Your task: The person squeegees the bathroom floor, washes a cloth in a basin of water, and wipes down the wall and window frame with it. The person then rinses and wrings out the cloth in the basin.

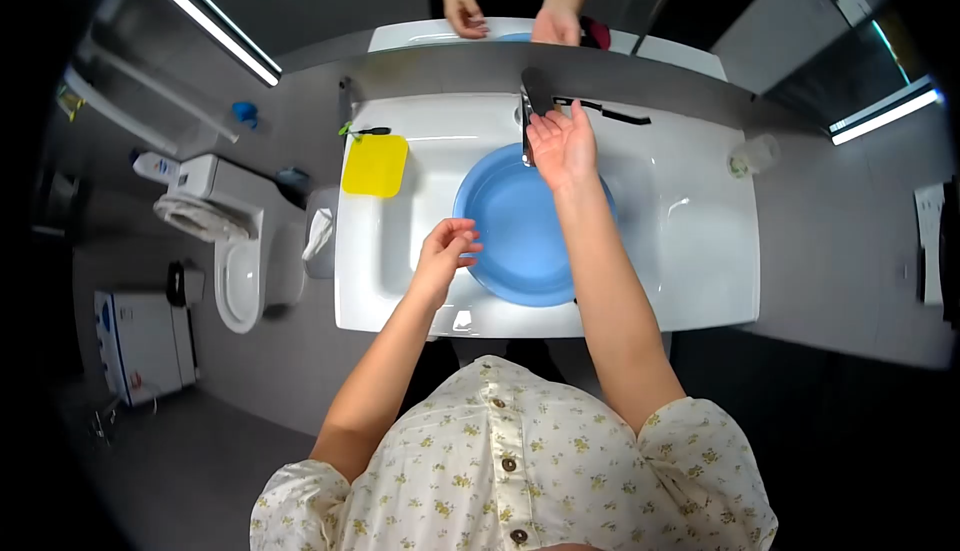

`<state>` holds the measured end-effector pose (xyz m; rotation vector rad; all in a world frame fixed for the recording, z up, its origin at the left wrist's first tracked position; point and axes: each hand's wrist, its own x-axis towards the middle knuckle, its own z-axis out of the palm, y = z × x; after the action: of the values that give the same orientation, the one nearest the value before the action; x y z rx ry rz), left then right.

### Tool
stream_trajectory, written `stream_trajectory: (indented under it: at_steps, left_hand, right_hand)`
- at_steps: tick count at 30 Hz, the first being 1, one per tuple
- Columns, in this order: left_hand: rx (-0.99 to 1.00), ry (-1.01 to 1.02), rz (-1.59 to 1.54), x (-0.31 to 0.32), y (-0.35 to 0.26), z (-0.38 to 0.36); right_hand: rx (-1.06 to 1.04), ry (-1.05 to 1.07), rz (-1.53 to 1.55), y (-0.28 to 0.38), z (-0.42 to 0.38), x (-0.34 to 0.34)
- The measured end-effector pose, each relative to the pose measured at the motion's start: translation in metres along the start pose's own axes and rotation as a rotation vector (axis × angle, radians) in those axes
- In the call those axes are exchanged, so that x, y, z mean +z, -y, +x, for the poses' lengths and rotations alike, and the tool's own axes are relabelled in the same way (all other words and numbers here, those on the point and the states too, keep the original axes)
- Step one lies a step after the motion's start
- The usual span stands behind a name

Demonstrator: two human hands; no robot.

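A round blue basin (520,226) sits in the white sink (690,241). My left hand (446,253) is at the basin's left rim, its fingers apart and slightly curled, holding nothing. My right hand (566,149) is palm up over the basin's far side, fingers spread and empty, beside the metal faucet (527,136). Whether my left fingertips touch the rim I cannot tell. A yellow square cloth (375,166) lies on the sink's left edge.
Behind the faucet lies a black-handled item (625,117); a clear cup (753,156) stands at the sink's right edge. A dark-handled brush (372,132) lies above the cloth. At the left are a toilet (240,281) and a bin (320,236). A mirror fills the back.
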<state>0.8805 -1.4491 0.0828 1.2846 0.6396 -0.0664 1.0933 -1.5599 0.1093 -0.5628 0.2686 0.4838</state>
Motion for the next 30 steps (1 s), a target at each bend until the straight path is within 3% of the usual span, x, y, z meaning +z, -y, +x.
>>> stream_trajectory:
  at_steps: [3, 6, 8, 9, 11, 12, 13, 14, 16, 21, 23, 24, 26, 29, 30]
  left_hand:
    - [-0.03, -0.045, -0.09, 0.028, 0.0, 0.004]
    - [0.07, -0.237, 0.04, 0.035, 0.031, 0.019]
    - [0.054, -0.688, 0.391, 0.026, 0.078, 0.04]
    - [0.05, -0.683, 0.393, 0.025, 0.081, 0.04]
    - [-0.434, -0.466, 0.079, 0.019, 0.086, 0.041]
    - [-0.513, -0.38, 0.013, 0.016, 0.092, 0.042]
    - [-0.514, -0.376, 0.01, 0.014, 0.097, 0.042]
    - [-0.437, -0.328, -0.035, 0.012, 0.104, 0.039]
    - [-0.334, -0.291, -0.113, 0.017, 0.098, 0.032]
    - [-0.294, -0.327, -0.068, 0.006, 0.065, 0.009]
    - [-0.266, -0.376, -0.11, -0.008, 0.057, -0.001]
    - [-0.235, -0.375, -0.127, -0.015, 0.052, -0.007]
    - [-0.2, -0.395, -0.112, -0.024, 0.037, -0.02]
    - [-0.16, -0.389, -0.076, -0.029, 0.018, -0.034]
    - [-0.146, -0.382, -0.064, -0.032, 0.018, -0.036]
  right_hand:
    - [-0.018, 0.109, -0.041, 0.01, 0.002, 0.01]
    - [0.028, 0.099, -0.047, 0.019, 0.005, 0.012]
    - [0.03, 0.105, -0.074, 0.023, 0.0, 0.0]
    - [-0.059, 0.093, -0.24, 0.025, -0.007, -0.011]
    - [-0.157, 0.078, -0.408, 0.023, -0.01, -0.039]
    - [-0.083, -0.112, -0.473, 0.017, -0.003, -0.058]
    - [-0.003, -0.304, -0.537, 0.009, 0.005, -0.078]
    - [0.001, -0.309, -0.544, -0.002, 0.014, -0.095]
    - [0.272, -0.209, -0.214, -0.026, 0.04, -0.117]
    - [0.354, -0.082, -0.344, -0.06, 0.077, -0.124]
    - [0.387, -0.037, -0.938, -0.053, 0.068, -0.105]
    - [0.392, -0.049, -0.93, -0.052, 0.064, -0.109]
    - [-0.137, -0.052, -1.211, -0.041, 0.058, -0.121]
    - [-0.28, -0.16, -0.944, -0.019, 0.033, -0.146]
    - [-0.213, -0.191, -0.998, -0.009, 0.028, -0.156]
